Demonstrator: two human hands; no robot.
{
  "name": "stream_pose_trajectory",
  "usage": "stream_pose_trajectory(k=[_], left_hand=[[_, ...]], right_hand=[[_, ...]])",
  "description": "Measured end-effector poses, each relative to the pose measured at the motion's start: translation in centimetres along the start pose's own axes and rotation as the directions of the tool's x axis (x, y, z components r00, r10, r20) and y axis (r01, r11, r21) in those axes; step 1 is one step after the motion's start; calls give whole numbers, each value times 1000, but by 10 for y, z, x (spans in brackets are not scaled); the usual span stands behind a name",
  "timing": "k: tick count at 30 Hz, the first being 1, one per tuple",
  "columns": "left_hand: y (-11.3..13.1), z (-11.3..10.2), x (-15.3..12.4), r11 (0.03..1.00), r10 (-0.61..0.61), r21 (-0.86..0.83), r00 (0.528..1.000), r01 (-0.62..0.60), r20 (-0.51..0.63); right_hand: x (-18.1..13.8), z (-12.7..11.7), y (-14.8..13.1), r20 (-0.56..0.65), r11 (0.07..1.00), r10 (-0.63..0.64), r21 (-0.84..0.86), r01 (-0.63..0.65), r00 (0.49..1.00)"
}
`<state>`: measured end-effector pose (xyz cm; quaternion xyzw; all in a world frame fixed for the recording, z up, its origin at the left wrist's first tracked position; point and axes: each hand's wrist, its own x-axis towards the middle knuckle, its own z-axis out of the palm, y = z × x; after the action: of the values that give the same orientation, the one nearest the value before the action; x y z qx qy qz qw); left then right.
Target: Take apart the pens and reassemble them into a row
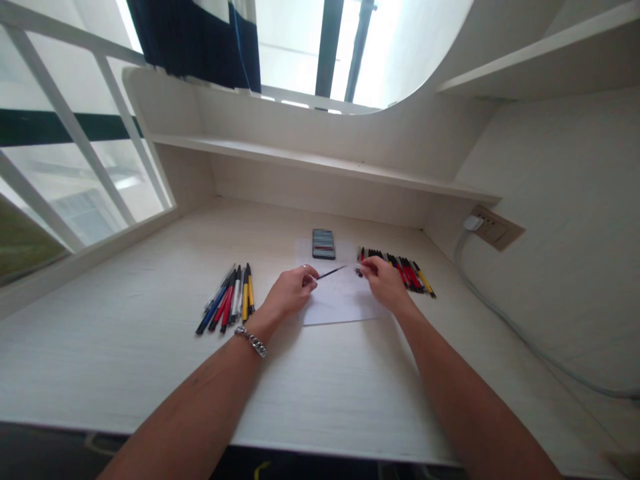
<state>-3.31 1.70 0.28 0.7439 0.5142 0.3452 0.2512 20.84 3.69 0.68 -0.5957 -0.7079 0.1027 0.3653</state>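
Note:
My left hand (pixel 290 292) is closed in a pinch on a thin dark pen (pixel 331 272) that points toward my right hand (pixel 383 281). The right hand's fingers are pinched together at the pen's far tip, on a small piece I cannot make out. Both hands hover over a white sheet of paper (pixel 336 303) on the desk (pixel 150 347). A bracelet circles my left wrist. Several pens (pixel 229 298) in blue, red, black, white and yellow lie to the left. Another row of pens (pixel 407 272) lies to the right.
A phone (pixel 323 243) lies flat beyond the paper. A shelf (pixel 320 163) runs along the back wall. A wall socket (pixel 493 228) with a plug and a grey cable (pixel 525 340) is at the right. A window is at the left.

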Motion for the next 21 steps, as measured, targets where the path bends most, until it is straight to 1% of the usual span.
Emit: stream_pose_trajectory(k=[2, 5, 8, 14, 17, 21], left_hand=[[0, 1, -1, 1000, -2, -4, 1000, 2, 8], [-1, 3, -2, 1000, 4, 3, 1000, -4, 8], [-1, 6, -2, 1000, 21, 3, 1000, -21, 18], [1, 11, -4, 999, 30, 16, 999, -30, 45], [3, 11, -5, 1000, 27, 8, 998, -28, 61], [3, 9, -4, 1000, 13, 18, 998, -14, 54]], right_hand=[[-8, -15, 9, -66, 996, 4, 87, 2, 998], [-20, -26, 15, -81, 993, 12, 117, -3, 997], [-25, -27, 11, -82, 992, -25, 125, 35, 996], [-27, -25, -6, -42, 989, -82, 124, 87, 996], [-29, -27, -8, -44, 989, -100, 103, 104, 994], [-30, -29, -9, -31, 990, -104, 93, 107, 994]])
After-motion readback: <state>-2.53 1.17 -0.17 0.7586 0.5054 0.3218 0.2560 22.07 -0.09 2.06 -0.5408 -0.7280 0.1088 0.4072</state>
